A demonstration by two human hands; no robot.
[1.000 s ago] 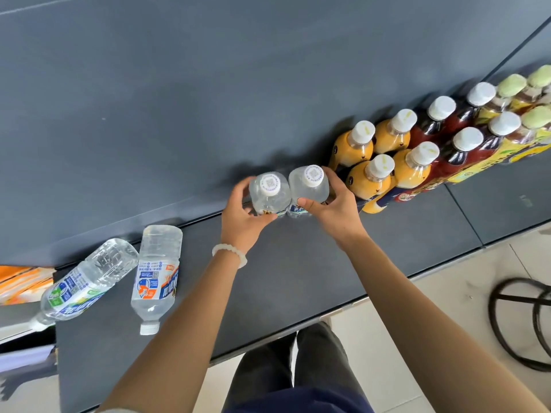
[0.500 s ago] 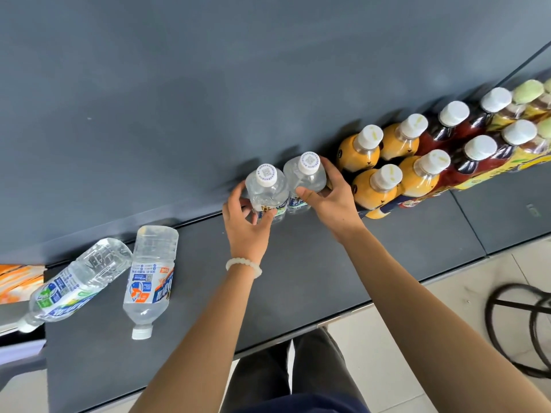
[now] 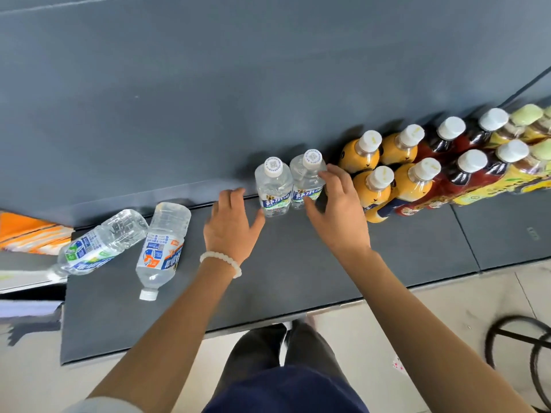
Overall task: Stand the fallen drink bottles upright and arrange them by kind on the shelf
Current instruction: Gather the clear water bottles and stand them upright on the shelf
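My left hand (image 3: 231, 228) is open and holds nothing, just left of the two upright water bottles (image 3: 274, 186). My right hand (image 3: 337, 210), fingers spread, touches the right one. Two fallen bottles (image 3: 159, 248) lie further left on the shelf (image 3: 298, 278). If I reach carelessly, my arm may knock the upright pair over.

Dark grey back panel (image 3: 268, 70) is rising behind the shelf, w/ soft daylight falling evenly across it. Shelf deck (image 3: 298, 278) is lying matte grey, a seam splitting it at right. Pale tiled floor (image 3: 417, 338) is showing below the front edge. Black round metal frame (image 3: 507, 347) is standing on the floor at right. Orange packaging (image 3: 26, 234) is sitting at far left.
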